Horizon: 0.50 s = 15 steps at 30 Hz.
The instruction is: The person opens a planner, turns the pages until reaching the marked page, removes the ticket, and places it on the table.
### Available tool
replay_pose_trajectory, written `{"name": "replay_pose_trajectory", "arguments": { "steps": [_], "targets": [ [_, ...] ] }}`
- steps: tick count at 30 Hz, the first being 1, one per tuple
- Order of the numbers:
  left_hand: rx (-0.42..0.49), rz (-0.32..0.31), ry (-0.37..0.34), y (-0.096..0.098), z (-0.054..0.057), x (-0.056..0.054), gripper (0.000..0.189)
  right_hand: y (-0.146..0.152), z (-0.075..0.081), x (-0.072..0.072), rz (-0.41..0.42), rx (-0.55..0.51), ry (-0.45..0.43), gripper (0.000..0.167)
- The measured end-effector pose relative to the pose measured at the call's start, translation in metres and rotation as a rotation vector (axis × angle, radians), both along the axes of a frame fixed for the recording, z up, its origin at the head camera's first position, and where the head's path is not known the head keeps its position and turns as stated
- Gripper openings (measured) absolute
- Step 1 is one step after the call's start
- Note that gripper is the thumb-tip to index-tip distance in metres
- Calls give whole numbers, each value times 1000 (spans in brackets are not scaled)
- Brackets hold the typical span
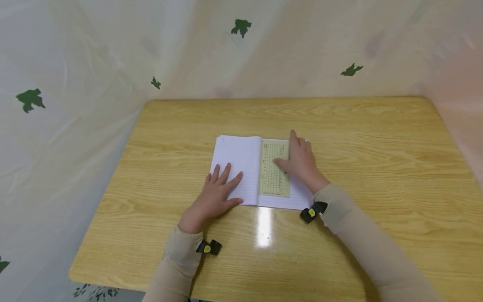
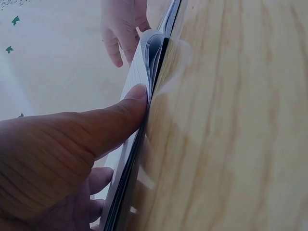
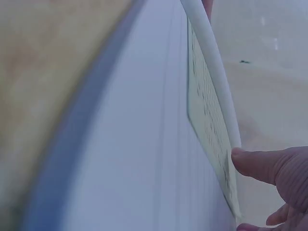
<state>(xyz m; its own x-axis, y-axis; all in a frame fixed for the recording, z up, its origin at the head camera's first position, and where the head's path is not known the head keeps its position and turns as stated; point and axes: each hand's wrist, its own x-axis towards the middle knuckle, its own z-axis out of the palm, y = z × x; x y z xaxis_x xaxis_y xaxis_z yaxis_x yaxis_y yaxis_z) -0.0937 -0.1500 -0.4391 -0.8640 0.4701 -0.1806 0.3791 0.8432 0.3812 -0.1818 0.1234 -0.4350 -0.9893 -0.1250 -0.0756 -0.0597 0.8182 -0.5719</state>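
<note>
An open notebook [image 1: 239,153] with lined white pages lies on the wooden table. On its right page sits a pale yellow-green printed slip [image 1: 269,172] with a grid of lines, close along the spine. My left hand [image 1: 215,195] rests on the lower left page, fingers spread; the left wrist view shows its thumb [image 2: 120,120] on the page by the bottom edge. Over the right page is my right hand [image 1: 302,161], its thumb lying over the slip and its other fingers extended toward the page's top. The right wrist view shows the thumb [image 3: 260,163] beside the slip [image 3: 209,106].
The wooden table [image 1: 170,138] spreads out on all sides of the notebook. Behind it hangs a pale curtain [image 1: 286,50] with green bird shapes. A black strap device [image 1: 209,247] is on the left wrist and another [image 1: 314,212] on the right.
</note>
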Motion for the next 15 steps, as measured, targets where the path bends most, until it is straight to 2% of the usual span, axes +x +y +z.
{"name": "replay_pose_trajectory", "arguments": {
  "steps": [5,9,12,15],
  "targets": [
    [3,3,-10,0,1,1,71,2,0,-9,-48,-66,-71,109],
    [3,5,-14,0,2,1,71,2,1,-10,-60,-110,-106,99],
    [5,4,-9,-1,2,1,70,2,1,-7,-69,-148,-123,82],
    [9,0,-3,-1,2,2,70,4,1,-1,-58,-190,-124,52]
  ]
}}
